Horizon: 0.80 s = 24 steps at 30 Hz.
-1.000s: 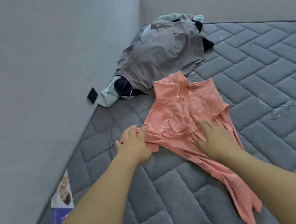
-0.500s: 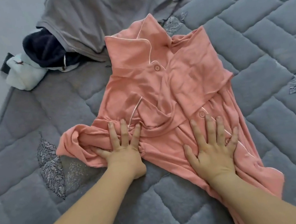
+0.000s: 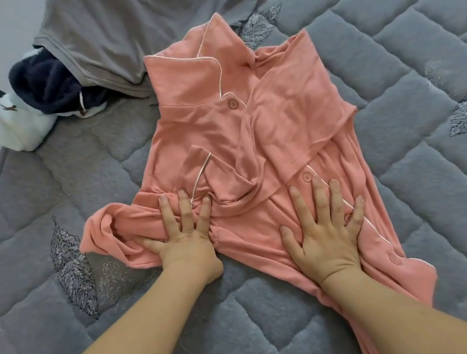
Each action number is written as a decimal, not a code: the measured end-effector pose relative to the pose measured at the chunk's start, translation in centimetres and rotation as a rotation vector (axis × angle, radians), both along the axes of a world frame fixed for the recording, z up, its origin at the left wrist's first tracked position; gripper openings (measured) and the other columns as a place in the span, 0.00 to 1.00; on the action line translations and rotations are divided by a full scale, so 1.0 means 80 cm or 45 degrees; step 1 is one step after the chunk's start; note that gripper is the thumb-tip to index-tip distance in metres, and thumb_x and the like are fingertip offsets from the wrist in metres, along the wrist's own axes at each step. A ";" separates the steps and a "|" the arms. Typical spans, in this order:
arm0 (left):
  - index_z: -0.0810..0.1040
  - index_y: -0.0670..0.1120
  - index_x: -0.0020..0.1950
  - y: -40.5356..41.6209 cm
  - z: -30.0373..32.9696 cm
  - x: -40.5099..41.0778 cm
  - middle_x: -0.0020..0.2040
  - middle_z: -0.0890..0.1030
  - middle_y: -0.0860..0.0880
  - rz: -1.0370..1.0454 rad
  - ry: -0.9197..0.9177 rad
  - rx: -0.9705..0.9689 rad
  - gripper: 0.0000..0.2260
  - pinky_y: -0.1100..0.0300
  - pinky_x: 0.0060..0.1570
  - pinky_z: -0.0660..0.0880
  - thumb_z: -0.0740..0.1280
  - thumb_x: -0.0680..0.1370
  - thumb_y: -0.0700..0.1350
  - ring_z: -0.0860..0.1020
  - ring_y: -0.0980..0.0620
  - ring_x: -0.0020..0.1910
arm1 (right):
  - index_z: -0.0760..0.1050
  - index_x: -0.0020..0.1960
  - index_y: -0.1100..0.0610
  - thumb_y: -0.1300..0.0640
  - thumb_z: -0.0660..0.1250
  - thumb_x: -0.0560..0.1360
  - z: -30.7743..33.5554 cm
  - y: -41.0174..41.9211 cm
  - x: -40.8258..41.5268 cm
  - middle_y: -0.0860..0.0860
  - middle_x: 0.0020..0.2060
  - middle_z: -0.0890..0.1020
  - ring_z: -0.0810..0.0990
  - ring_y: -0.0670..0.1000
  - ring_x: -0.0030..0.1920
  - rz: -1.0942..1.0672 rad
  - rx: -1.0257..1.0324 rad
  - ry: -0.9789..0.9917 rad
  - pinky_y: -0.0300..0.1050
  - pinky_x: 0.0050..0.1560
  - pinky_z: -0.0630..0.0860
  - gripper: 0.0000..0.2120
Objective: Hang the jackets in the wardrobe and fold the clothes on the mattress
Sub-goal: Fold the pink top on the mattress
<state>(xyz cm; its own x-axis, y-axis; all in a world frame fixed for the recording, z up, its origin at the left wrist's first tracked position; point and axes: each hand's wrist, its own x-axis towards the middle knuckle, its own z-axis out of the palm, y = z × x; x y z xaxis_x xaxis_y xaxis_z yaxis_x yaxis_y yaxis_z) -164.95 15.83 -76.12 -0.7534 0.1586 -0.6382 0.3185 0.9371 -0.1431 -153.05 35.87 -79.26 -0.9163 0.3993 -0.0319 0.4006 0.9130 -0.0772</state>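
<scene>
Shirt (image 3: 252,131), one pink buttoned piece with two buttons showing, lies partly folded on the mattress (image 3: 388,39) under your two flat, spread hands, left (image 3: 185,239) on its bunched sleeve, right (image 3: 326,232) on its hem, near one grey garment (image 3: 139,17).

Single head-worn view, looking steeply down, close over the mattress (image 3: 388,45), forearms entering from below
</scene>
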 end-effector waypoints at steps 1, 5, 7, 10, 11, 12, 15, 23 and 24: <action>0.13 0.62 0.59 0.000 -0.001 -0.001 0.64 0.12 0.48 -0.001 0.008 -0.003 0.53 0.15 0.55 0.41 0.63 0.66 0.47 0.13 0.37 0.62 | 0.60 0.78 0.45 0.36 0.55 0.74 0.000 0.000 -0.001 0.54 0.79 0.56 0.52 0.61 0.78 0.003 -0.005 0.000 0.71 0.73 0.43 0.34; 0.18 0.62 0.66 0.003 -0.003 -0.001 0.67 0.15 0.49 0.012 0.028 -0.025 0.52 0.15 0.57 0.43 0.62 0.67 0.47 0.13 0.38 0.62 | 0.56 0.79 0.44 0.36 0.51 0.76 0.007 0.001 -0.001 0.54 0.79 0.54 0.49 0.60 0.79 -0.002 -0.029 -0.066 0.71 0.72 0.43 0.33; 0.21 0.63 0.70 0.003 0.001 0.001 0.68 0.15 0.50 0.029 0.027 -0.021 0.51 0.16 0.59 0.44 0.62 0.68 0.46 0.14 0.38 0.63 | 0.49 0.79 0.42 0.35 0.46 0.77 0.019 -0.001 -0.001 0.52 0.80 0.49 0.44 0.59 0.79 0.012 -0.060 -0.111 0.70 0.73 0.39 0.32; 0.22 0.62 0.71 0.007 0.003 0.004 0.70 0.17 0.48 0.022 0.068 -0.032 0.51 0.18 0.61 0.45 0.62 0.69 0.46 0.18 0.36 0.67 | 0.47 0.80 0.43 0.34 0.43 0.77 0.040 0.014 0.012 0.50 0.80 0.49 0.45 0.55 0.79 0.081 -0.189 -0.080 0.63 0.74 0.37 0.33; 0.22 0.61 0.72 0.008 0.005 0.006 0.72 0.19 0.47 0.011 0.098 -0.054 0.50 0.19 0.62 0.45 0.62 0.69 0.46 0.20 0.35 0.69 | 0.52 0.79 0.46 0.34 0.47 0.76 0.049 0.025 0.023 0.50 0.79 0.53 0.51 0.54 0.78 0.053 -0.232 -0.067 0.61 0.75 0.43 0.34; 0.24 0.58 0.74 0.009 0.008 0.010 0.74 0.23 0.46 -0.018 0.151 -0.077 0.49 0.20 0.63 0.46 0.62 0.71 0.46 0.23 0.34 0.71 | 0.56 0.78 0.49 0.36 0.52 0.74 0.058 0.040 0.038 0.52 0.76 0.59 0.58 0.55 0.76 -0.043 -0.259 -0.053 0.60 0.73 0.52 0.35; 0.41 0.46 0.81 0.015 0.015 0.043 0.80 0.41 0.42 -0.311 0.430 -0.046 0.34 0.22 0.66 0.49 0.55 0.79 0.43 0.37 0.37 0.78 | 0.69 0.67 0.54 0.41 0.68 0.69 0.086 0.088 0.093 0.55 0.62 0.72 0.71 0.58 0.63 -0.534 -0.597 -0.118 0.56 0.63 0.69 0.30; 0.80 0.44 0.50 0.065 0.044 0.168 0.44 0.81 0.44 -0.639 0.418 0.711 0.14 0.49 0.46 0.72 0.58 0.70 0.37 0.77 0.39 0.44 | 0.81 0.52 0.59 0.53 0.75 0.72 0.142 0.090 0.164 0.57 0.46 0.85 0.84 0.53 0.42 -0.648 -1.691 -0.029 0.52 0.44 0.79 0.14; 0.80 0.47 0.51 0.065 0.051 0.166 0.48 0.82 0.46 -0.613 0.307 0.552 0.13 0.50 0.49 0.70 0.59 0.72 0.39 0.77 0.40 0.49 | 0.81 0.55 0.61 0.51 0.75 0.71 0.150 0.095 0.171 0.58 0.49 0.85 0.83 0.56 0.45 -0.725 -1.823 0.032 0.56 0.48 0.78 0.17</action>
